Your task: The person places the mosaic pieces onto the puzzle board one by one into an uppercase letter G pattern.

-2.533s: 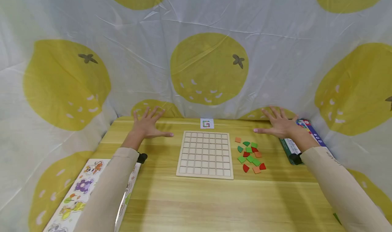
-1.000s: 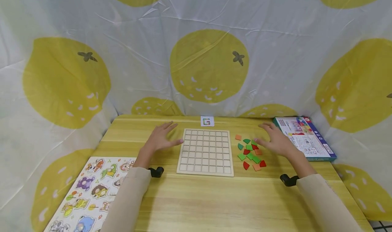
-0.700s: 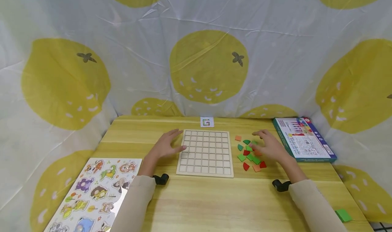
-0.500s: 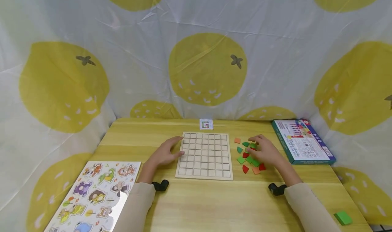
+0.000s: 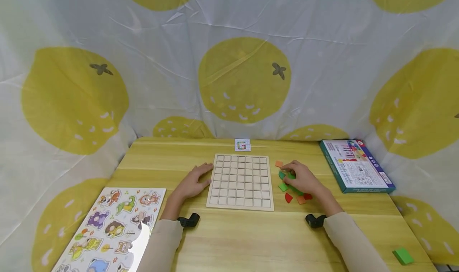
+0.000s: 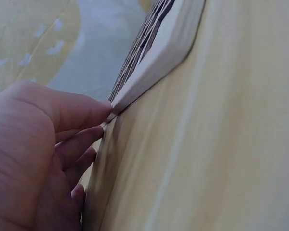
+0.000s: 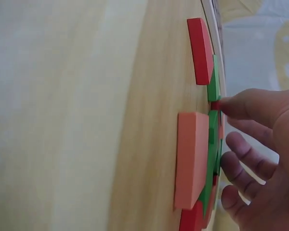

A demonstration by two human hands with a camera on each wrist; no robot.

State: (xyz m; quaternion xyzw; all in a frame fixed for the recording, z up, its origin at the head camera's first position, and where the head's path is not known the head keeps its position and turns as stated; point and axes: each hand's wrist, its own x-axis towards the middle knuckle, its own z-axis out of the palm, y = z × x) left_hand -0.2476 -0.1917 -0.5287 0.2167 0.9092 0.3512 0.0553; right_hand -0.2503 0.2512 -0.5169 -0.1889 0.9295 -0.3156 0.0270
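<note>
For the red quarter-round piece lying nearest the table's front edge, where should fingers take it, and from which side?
Pinch the red quarter-round piece across its thin side faces, from above and the front. It lies flat on the table, apart from the right hand, so only its edges give purchase.

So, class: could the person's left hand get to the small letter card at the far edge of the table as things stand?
Probably yes. The left hand rests at the grid board's left edge, and bare table lies between it and the letter card.
</note>
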